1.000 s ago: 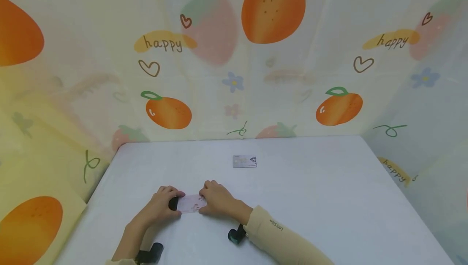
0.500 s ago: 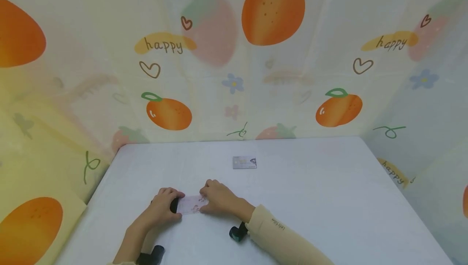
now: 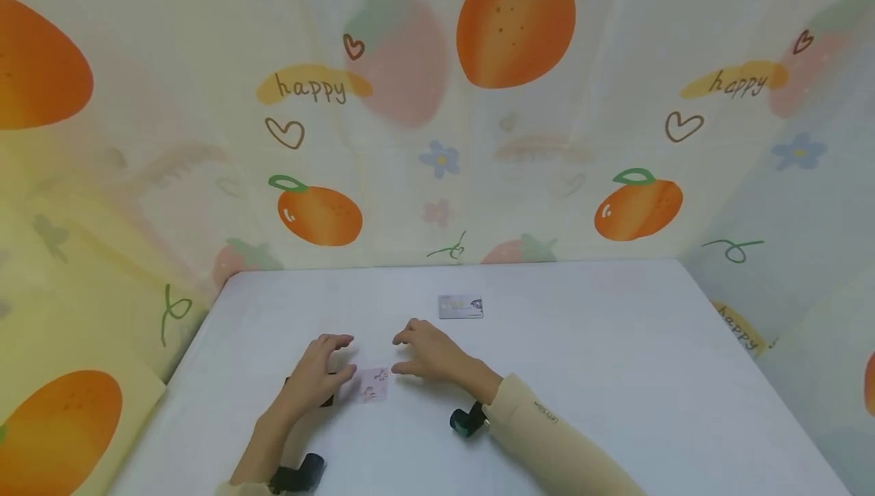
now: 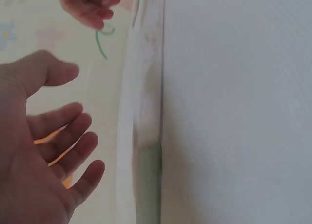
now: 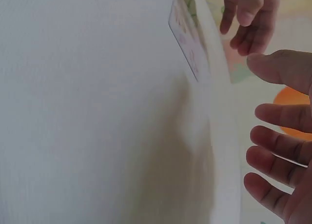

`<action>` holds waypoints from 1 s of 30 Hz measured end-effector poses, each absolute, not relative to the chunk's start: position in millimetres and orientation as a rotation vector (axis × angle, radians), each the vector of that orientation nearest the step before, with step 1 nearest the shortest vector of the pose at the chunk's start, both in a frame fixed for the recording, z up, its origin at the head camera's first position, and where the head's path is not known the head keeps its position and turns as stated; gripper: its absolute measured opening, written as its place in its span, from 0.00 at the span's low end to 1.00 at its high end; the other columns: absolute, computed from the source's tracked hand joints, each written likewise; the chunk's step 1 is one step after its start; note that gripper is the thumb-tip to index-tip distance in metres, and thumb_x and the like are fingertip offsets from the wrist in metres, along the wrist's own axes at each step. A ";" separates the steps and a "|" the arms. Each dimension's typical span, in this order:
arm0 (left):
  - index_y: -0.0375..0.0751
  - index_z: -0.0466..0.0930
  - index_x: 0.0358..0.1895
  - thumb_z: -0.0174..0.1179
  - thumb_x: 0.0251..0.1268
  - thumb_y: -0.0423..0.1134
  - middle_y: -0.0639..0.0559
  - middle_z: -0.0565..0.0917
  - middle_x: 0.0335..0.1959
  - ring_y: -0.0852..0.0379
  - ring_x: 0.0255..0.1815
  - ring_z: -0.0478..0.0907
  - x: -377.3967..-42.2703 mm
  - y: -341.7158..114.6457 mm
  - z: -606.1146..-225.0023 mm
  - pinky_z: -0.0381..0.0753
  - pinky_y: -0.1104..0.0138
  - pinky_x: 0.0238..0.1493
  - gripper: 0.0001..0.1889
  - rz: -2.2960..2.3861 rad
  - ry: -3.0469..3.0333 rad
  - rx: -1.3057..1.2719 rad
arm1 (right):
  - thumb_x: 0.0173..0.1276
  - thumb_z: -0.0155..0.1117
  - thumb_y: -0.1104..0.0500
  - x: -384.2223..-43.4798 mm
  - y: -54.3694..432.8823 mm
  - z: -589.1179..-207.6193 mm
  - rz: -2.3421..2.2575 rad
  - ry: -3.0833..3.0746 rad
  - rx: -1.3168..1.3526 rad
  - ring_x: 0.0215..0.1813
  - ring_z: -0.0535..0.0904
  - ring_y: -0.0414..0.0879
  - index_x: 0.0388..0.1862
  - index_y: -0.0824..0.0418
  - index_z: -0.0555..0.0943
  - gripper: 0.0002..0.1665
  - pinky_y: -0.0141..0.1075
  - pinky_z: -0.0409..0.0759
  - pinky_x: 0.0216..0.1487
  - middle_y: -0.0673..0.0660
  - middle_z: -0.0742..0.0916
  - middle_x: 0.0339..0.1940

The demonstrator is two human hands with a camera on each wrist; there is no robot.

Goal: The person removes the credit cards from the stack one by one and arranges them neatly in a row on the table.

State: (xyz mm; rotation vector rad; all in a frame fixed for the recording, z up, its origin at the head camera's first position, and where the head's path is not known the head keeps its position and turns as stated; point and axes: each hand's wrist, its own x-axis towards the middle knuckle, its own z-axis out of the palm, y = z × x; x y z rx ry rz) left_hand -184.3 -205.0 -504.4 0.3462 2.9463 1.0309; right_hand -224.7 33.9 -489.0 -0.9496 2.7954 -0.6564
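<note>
A pale pink card with small reddish prints (image 3: 374, 385) lies flat on the white table between the two hands. Under the left hand a dark flat piece (image 3: 328, 401) peeks out beside the card; whether the two are joined is hidden. My left hand (image 3: 316, 371) hovers at the card's left, thumb and fingers spread and holding nothing. To the card's right my right hand (image 3: 437, 353) is raised with fingers apart, also holding nothing. The right wrist view shows the pink card (image 5: 187, 36) edge-on, with the right-hand fingers (image 5: 275, 141) clear of it.
A silver-grey bank card (image 3: 460, 307) lies farther back on the white table (image 3: 581, 374). A fruit-patterned cloth (image 3: 519, 177) hangs behind and at both sides. Black wrist cameras (image 3: 468, 420) sit below the forearms.
Both hands have let go of the pink card's ends and lifted off. The right hand has drawn away to the right, and the card stays on the table.
</note>
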 end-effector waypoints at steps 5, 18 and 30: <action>0.38 0.73 0.62 0.64 0.62 0.39 0.41 0.75 0.60 0.42 0.64 0.69 -193.9 -191.3 -503.8 0.69 0.44 0.64 0.25 1.147 2.901 0.350 | 0.62 0.69 0.46 -230.3 47.2 -487.3 -0.753 2.804 -0.909 0.49 0.76 0.43 0.54 0.58 0.82 0.25 0.35 0.76 0.52 0.52 0.82 0.48; 0.42 0.76 0.61 0.65 0.61 0.42 0.44 0.76 0.60 0.44 0.66 0.68 -216.5 -147.7 -491.0 0.69 0.45 0.65 0.24 1.163 2.845 0.301 | 0.65 0.66 0.49 -246.4 74.0 -482.9 -0.959 2.793 -0.874 0.50 0.78 0.50 0.53 0.62 0.81 0.23 0.41 0.78 0.50 0.57 0.83 0.47; 0.41 0.75 0.62 0.65 0.62 0.41 0.43 0.75 0.61 0.44 0.65 0.69 -237.6 -130.2 -496.5 0.69 0.45 0.66 0.24 1.244 2.779 0.277 | 0.65 0.67 0.52 -260.2 91.3 -486.1 -1.014 2.845 -0.831 0.50 0.78 0.50 0.51 0.64 0.82 0.21 0.44 0.78 0.50 0.57 0.83 0.46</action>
